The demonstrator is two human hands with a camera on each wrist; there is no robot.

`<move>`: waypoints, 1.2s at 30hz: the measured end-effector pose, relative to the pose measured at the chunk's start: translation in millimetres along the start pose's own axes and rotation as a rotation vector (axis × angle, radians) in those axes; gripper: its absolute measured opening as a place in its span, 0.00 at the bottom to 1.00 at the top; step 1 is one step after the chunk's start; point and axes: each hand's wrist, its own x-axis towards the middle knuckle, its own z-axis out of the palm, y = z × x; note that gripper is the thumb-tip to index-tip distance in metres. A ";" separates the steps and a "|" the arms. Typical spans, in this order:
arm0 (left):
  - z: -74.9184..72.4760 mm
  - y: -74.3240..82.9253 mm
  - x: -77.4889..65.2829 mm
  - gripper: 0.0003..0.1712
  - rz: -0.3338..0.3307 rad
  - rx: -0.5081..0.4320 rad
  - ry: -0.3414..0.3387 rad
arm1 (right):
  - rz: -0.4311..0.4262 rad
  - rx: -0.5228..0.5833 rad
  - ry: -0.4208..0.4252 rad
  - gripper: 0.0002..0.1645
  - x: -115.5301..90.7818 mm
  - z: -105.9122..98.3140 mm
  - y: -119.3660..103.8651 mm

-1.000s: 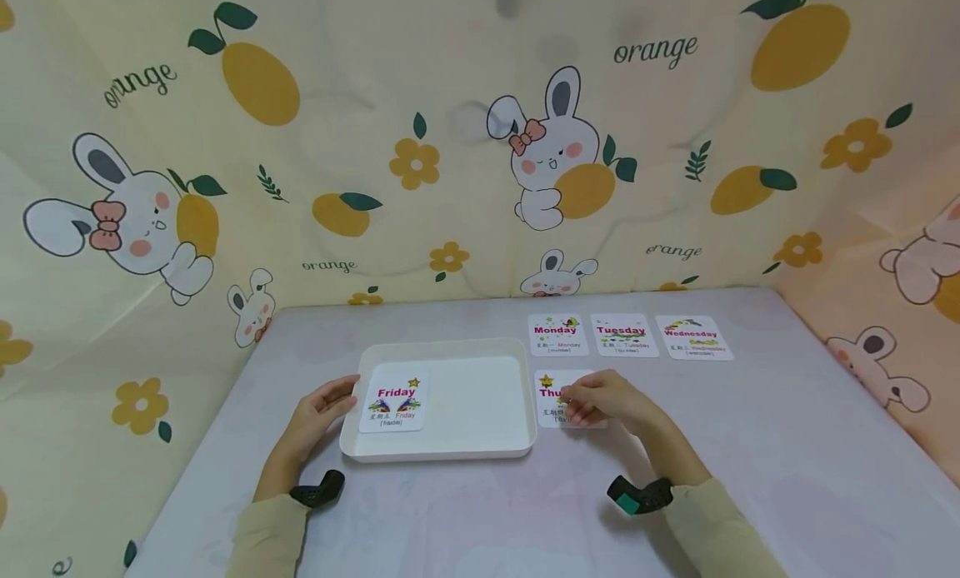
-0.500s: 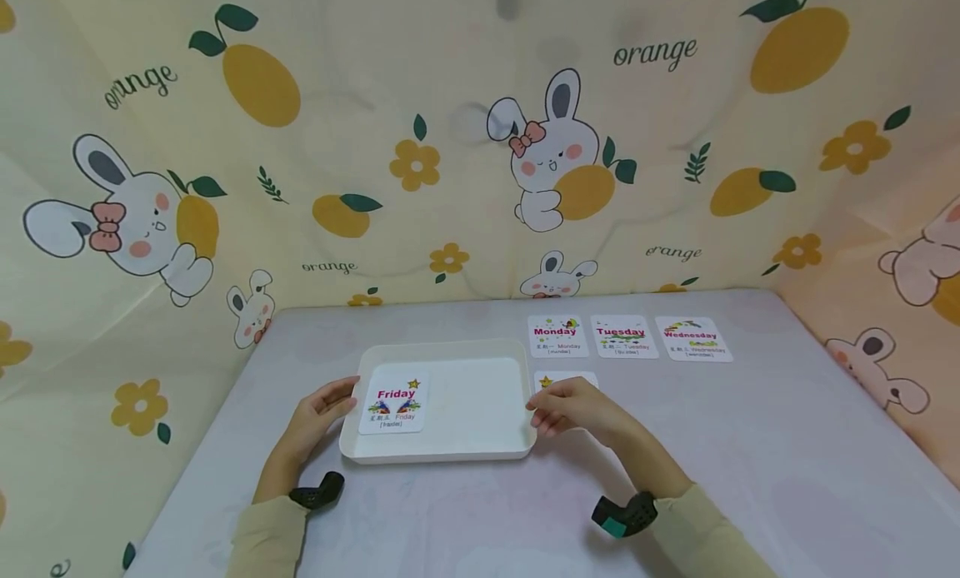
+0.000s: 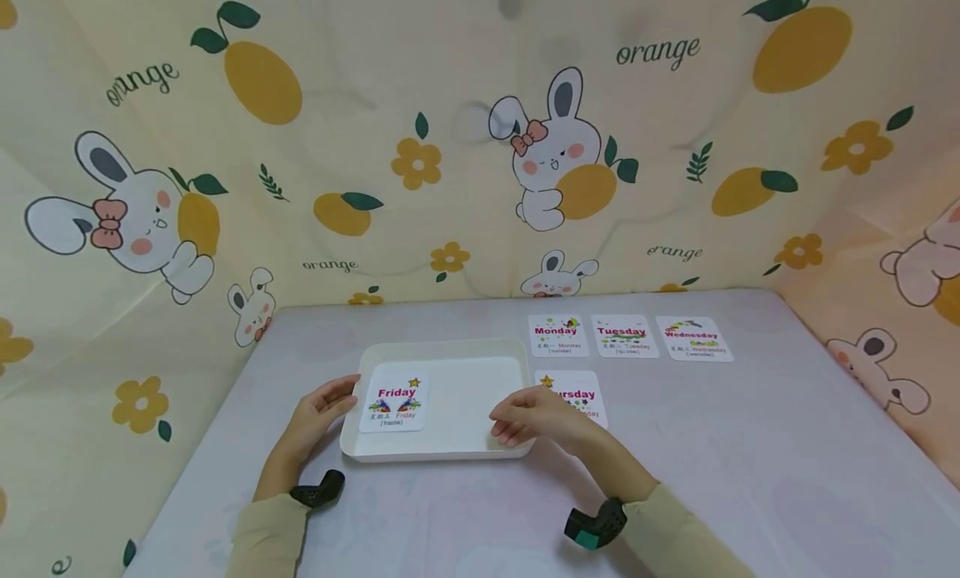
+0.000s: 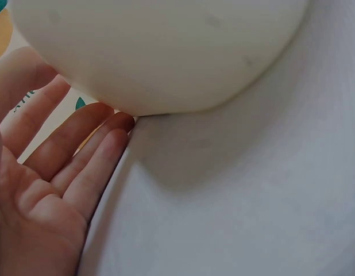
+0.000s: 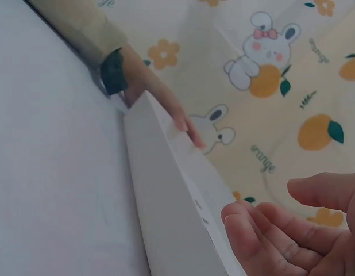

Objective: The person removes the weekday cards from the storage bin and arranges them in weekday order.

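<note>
In the head view a white tray (image 3: pixel 465 455) lies on the table. One card, printed Friday (image 3: pixel 395 403), is in its left part. My left hand (image 3: pixel 318 416) rests against the tray's left side, fingertips at the wall; in the left wrist view its fingers (image 4: pixel 80 138) are loosely extended below the rim. Over the tray's right part hovers my right hand (image 3: pixel 543 420), fingers loosely bent. Nothing shows between thumb and fingers in the right wrist view. The Thursday card (image 3: pixel 585 386), right of the tray, is partly hidden behind this hand.
Cards printed Monday (image 3: pixel 557 345), Tuesday (image 3: pixel 625 345) and Wednesday (image 3: pixel 693 349) lie in a row behind the Thursday card. A pale cloth covers the table (image 3: pixel 750 461). Behind it hangs a curtain (image 3: pixel 465 78) with rabbits and oranges.
My right hand has moved left from the Thursday card to over the tray's right part, leaving that card on the table. My left hand and the tray have stayed put.
</note>
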 end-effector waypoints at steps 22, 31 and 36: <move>-1.3 2.3 -1.6 0.33 0.009 -0.006 -0.014 | 0.055 0.085 0.128 0.20 47.0 37.5 5.4; -1.4 4.7 -2.7 0.33 0.009 -0.027 -0.015 | 0.114 0.121 0.204 0.19 59.5 53.5 4.4; -1.6 4.5 -3.1 0.33 0.012 -0.019 -0.015 | 0.130 0.149 0.236 0.19 63.7 59.2 2.3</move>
